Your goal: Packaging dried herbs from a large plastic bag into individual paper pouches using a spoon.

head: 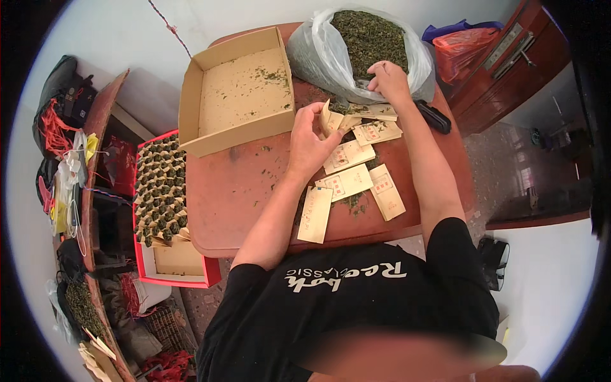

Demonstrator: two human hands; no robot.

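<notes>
Between the fingers and thumb of my left hand [312, 141] is a paper packet [332, 119], its mouth spread. My right hand [390, 82] hovers at the near rim of a clear plastic bag [305, 45] full of dried leaves [367, 36]; its fingers are curled and apart, and I cannot tell whether they hold any leaf. Several printed paper packets [347, 181] lie on the red table [229, 191] below my hands, with leaf bits scattered among them. One packet [315, 215] lies near the table's front edge, another [387, 192] to its right.
A shallow cardboard box [243, 95] with leaf crumbs stands at the table's back left. Left of the table, a red-edged box [172, 279] holds rows of leaf-filled paper packets [162, 191]. A black object [433, 117] lies by the bag. A wooden door [510, 67] stands at the right.
</notes>
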